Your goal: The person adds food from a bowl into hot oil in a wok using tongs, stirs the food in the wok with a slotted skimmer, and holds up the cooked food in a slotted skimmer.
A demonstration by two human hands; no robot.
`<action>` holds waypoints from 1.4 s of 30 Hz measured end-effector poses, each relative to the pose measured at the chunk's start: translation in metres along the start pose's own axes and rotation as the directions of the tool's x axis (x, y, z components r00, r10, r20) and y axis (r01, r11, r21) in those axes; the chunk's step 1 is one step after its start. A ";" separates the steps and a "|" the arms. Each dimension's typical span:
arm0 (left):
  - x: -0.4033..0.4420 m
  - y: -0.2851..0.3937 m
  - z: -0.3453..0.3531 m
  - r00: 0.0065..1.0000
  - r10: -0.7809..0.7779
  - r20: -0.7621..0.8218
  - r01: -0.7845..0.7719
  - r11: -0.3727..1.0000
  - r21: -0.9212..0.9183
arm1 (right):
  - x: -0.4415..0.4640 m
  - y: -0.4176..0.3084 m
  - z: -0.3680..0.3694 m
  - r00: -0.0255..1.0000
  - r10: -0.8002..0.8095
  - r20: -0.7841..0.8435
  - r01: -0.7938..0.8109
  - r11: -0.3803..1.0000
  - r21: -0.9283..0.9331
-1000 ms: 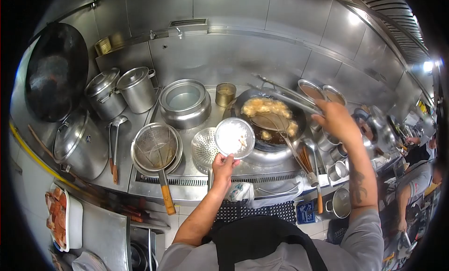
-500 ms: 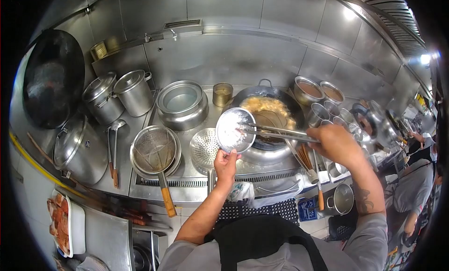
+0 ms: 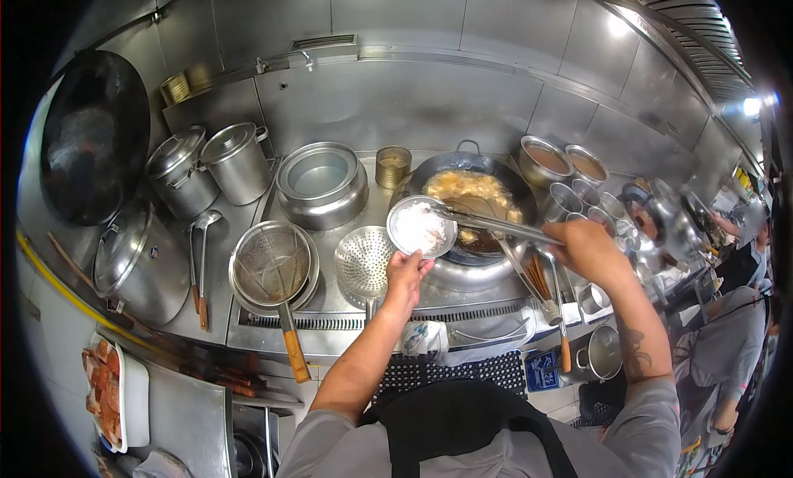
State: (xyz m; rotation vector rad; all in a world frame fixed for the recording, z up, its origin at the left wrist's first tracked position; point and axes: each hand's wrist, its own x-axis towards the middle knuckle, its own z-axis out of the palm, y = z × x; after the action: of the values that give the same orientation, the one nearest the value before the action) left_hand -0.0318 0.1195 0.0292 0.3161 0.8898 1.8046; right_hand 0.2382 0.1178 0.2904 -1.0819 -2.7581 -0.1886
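Note:
My left hand (image 3: 406, 273) is closed on the lower edge of a small metal bowl (image 3: 395, 240). White powder or batter (image 3: 420, 227) lies inside it; which of the two I cannot tell. My right hand (image 3: 585, 248) grips a pair of metal tongs (image 3: 516, 229), whose tips reach the bowl's right side. Whether the tips hold anything is unclear. Just beyond, a dark wok (image 3: 529, 185) holds oil with foamy, golden pieces (image 3: 471, 183) in it. The bowl overlaps the wok's near left edge.
Left of the bowl lie a perforated skimmer (image 3: 363, 259) and a wire strainer (image 3: 277, 263) on a pan. Behind stand a water-filled pot (image 3: 326, 210) and a tin can (image 3: 393, 171). Sauce bowls (image 3: 545, 160) are at right. A co-worker's sleeve (image 3: 731, 333) shows far right.
The bowl has shifted slightly right and up, and tipped to a flatter angle. The tongs' tips have moved from over the bowl's middle toward its right rim.

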 end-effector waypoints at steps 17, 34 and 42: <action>-0.025 -0.010 -0.026 0.998 -0.021 -0.058 0.021 1.000 -0.003 | 0.130 0.104 0.152 0.936 0.350 0.032 -0.350 0.937 -0.024; -0.039 0.038 -0.031 0.965 0.262 -0.033 -0.255 0.956 0.143 | 0.022 -0.022 -0.039 0.995 -0.100 0.021 0.101 0.993 -0.068; -0.041 0.030 -0.025 0.918 0.368 0.148 -0.393 0.891 0.225 | 0.016 -0.028 -0.030 0.989 -0.148 -0.020 0.147 0.988 -0.036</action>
State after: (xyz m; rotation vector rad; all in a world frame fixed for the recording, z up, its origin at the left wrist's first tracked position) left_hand -0.0500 0.0671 0.0408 0.7863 1.0389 2.0115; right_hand 0.2105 0.1027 0.3212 -0.8772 -2.8250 -0.2665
